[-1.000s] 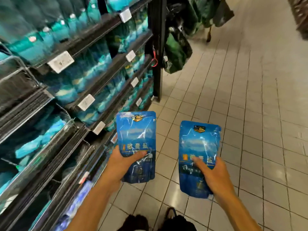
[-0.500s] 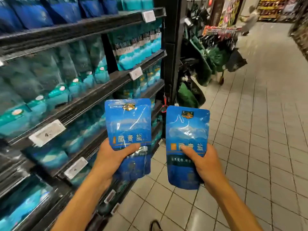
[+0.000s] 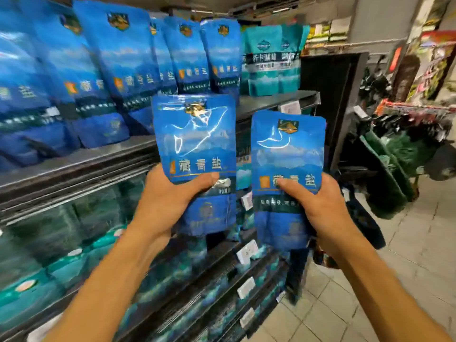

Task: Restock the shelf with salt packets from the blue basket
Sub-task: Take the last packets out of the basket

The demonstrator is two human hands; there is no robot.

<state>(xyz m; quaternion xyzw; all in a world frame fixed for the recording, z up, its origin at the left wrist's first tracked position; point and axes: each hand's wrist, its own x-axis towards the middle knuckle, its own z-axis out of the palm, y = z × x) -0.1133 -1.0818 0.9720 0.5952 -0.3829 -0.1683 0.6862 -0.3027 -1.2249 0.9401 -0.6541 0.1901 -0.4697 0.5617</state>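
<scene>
My left hand point(image 3: 167, 201) grips a blue salt packet point(image 3: 195, 139) upright by its lower half, thumb across the front. A second blue salt packet point(image 3: 287, 154) is held the same way by my right hand point(image 3: 318, 208). Both packets are raised in front of the dark shelf point(image 3: 79, 159), where a row of matching blue salt packets point(image 3: 118, 70) stands upright at the upper left. The blue basket is out of view.
Teal packets point(image 3: 269, 67) stand at the right end of the same shelf, with more teal packs on the lower shelves point(image 3: 74, 257). White price tags point(image 3: 246, 253) line the shelf edges. A dark upright post point(image 3: 345, 114), hanging green bags point(image 3: 394, 154) and tiled floor point(image 3: 407, 280) lie to the right.
Both hands have lifted their packets from low over the floor up to the level of the blue-packet shelf. The view has tilted upward, so the floor below and the feet are gone.
</scene>
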